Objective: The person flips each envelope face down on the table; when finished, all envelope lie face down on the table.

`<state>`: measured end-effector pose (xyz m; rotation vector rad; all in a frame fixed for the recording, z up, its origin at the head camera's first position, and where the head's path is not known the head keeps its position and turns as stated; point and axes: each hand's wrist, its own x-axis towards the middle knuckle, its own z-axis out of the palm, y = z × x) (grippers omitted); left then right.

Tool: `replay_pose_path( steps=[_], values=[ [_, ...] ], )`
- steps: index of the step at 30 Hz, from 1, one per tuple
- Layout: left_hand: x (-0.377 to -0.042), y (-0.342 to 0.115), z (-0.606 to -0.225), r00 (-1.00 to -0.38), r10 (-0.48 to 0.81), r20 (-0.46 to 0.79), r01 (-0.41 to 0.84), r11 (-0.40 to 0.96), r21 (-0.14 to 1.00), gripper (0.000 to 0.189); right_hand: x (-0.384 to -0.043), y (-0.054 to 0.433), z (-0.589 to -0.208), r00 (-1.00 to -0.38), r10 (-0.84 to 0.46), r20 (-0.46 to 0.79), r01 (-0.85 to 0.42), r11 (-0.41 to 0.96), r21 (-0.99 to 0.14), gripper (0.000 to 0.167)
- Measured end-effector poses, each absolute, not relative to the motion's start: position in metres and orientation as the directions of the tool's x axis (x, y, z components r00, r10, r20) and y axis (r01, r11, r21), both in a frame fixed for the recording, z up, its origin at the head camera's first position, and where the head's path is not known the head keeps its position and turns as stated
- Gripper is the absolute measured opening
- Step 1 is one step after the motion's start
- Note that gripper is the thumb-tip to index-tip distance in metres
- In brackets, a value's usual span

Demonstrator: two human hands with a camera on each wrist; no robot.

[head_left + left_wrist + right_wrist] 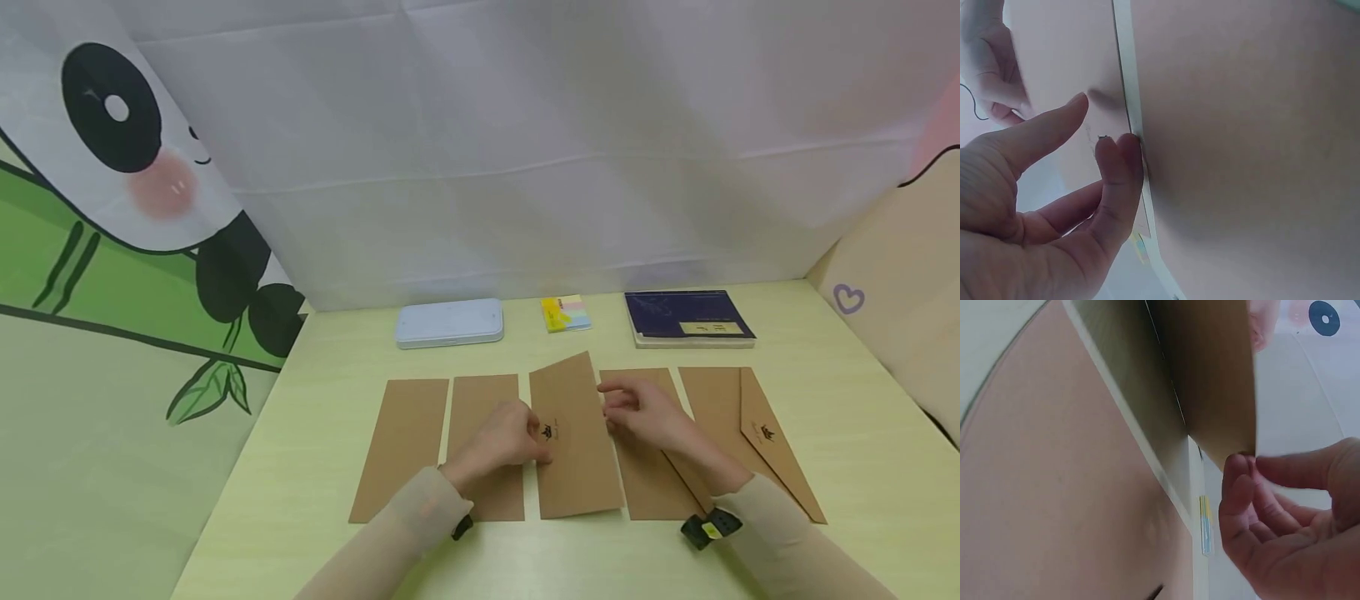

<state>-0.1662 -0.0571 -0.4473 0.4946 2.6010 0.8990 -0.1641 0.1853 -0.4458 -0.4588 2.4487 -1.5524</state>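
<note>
Several brown kraft paper envelopes lie in a row on the table. My right hand (648, 412) pinches the right edge of the middle envelope (579, 467) between thumb and fingers, and that edge is lifted off the table. A small crown print sits near its left edge. In the right wrist view, the raised envelope (1216, 375) stands tilted above the tabletop. My left hand (498, 437) is at its left edge, over the neighbouring plain envelope (487, 500). Seen from the left wrist, the bent fingertips (1129, 147) meet that edge while the thumb stays apart from them.
Right of the middle lie two envelopes with slanted flaps, the outermost envelope (720, 417) showing a crown. Another plain envelope (397, 450) lies far left. Behind the row are a pale flat case (450, 322), sticky notes (566, 314) and a dark blue book (682, 312).
</note>
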Motion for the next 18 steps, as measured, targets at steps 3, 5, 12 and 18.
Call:
replay_pose_path(
  steps=[3, 5, 12, 18],
  values=[
    [-0.1668, -0.0578, -0.4478, -0.874, 0.45, -0.185, 0.236, 0.724, 0.648, 0.042, -0.1649, 0.1856, -0.4454, -0.929, -0.37, 0.028, -0.159, 0.329, -0.931, 0.035],
    [-0.1672, -0.0582, -0.4478, -0.87, 0.462, -0.174, 0.248, 0.714, 0.654, 0.042, -0.1652, 0.185, -0.4448, -0.931, -0.363, 0.036, -0.154, 0.303, -0.94, 0.035],
    [-0.1681, -0.0582, -0.4465, -0.875, 0.452, -0.174, 0.238, 0.714, 0.659, 0.033, -0.1657, 0.1838, -0.4462, -0.937, -0.348, 0.035, -0.128, 0.249, -0.96, 0.036],
    [-0.1688, -0.058, -0.447, -0.871, 0.452, -0.192, 0.201, 0.685, 0.7, 0.055, -0.1658, 0.184, -0.4502, -0.899, -0.429, 0.086, -0.206, 0.241, -0.949, 0.035]
  ],
)
